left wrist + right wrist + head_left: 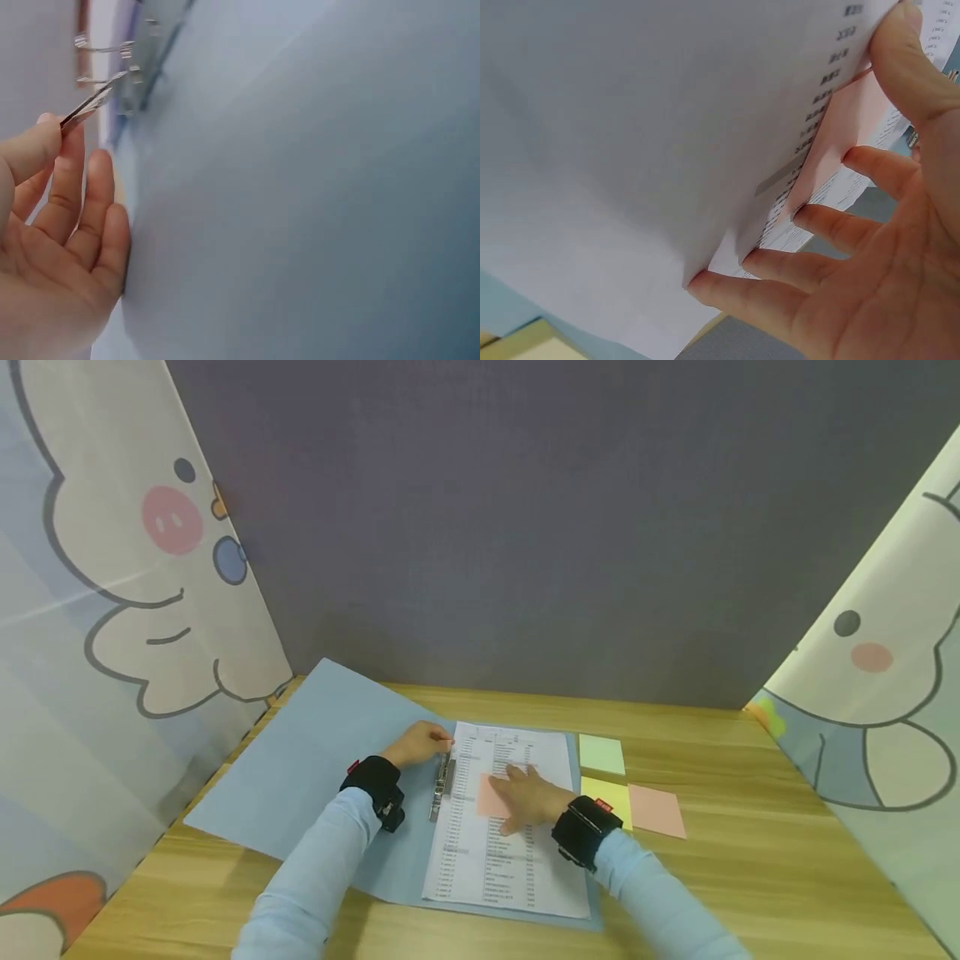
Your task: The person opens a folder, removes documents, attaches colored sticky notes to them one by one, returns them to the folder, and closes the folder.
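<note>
A light blue folder [315,752] lies opened flat, with printed sheets [517,885] on its right side. Along the sheets' left edge runs a metal clip [441,789]. My left hand [415,745] is at the top of this clip, thumb and forefinger pinching its slim metal lever [96,100]; the other fingers are loosely bent. My right hand [531,797] rests spread on the sheets, its fingertips [701,279] touching the paper. A pink sticky note [489,802] sits on the page, partly under the right fingers.
Right of the folder lie a green sticky pad [602,754], a yellow one [609,795] and a pink one [658,811]. The wooden table [787,860] meets a dark grey panel [525,543] at the back. Cartoon-printed curtains [90,760] flank both sides.
</note>
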`<state>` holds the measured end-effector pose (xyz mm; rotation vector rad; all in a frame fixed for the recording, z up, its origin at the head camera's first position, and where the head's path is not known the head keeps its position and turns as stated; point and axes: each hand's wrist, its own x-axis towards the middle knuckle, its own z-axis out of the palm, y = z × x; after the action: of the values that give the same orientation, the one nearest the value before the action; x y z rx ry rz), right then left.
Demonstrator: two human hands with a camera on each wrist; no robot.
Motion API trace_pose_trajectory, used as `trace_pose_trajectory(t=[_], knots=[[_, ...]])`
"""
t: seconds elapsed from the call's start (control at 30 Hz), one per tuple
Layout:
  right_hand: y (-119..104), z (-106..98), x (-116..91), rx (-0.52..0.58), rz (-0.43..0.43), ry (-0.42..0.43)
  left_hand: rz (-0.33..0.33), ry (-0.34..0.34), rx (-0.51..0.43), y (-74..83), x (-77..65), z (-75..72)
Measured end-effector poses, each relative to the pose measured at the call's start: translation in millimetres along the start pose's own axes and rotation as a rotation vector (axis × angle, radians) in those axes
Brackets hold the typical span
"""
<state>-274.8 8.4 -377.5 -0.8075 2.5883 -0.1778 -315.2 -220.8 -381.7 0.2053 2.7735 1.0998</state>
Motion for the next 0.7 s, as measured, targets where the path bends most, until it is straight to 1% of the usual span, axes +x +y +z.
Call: trace_pose_trajectory(t=[0.1, 0.23, 0.33, 0.53, 0.7], knots=[[0, 0, 0, 0.003, -0.006, 0.004, 0.052, -0.012, -0.045, -3.4, -3.1, -5.7], [1, 0, -1, -0.005, -0.013, 0.014, 0.078, -0.057, -0.132, -9.5, -7.8, -11.4], [1, 1, -1, -0.002, -0.022, 0.018, 0.08, -0.095, -0.175, -11.9, -14.0, -15.8], [1, 1, -2, 0.014, -0.022, 0.018, 0.151, -0.222, -0.165, -12.7, -29.0, -22.2], [1, 1, -3, 0.027, -0.017, 0.022, 0.152, -0.315, -0.167, -12.2, -38.0, -25.7]])
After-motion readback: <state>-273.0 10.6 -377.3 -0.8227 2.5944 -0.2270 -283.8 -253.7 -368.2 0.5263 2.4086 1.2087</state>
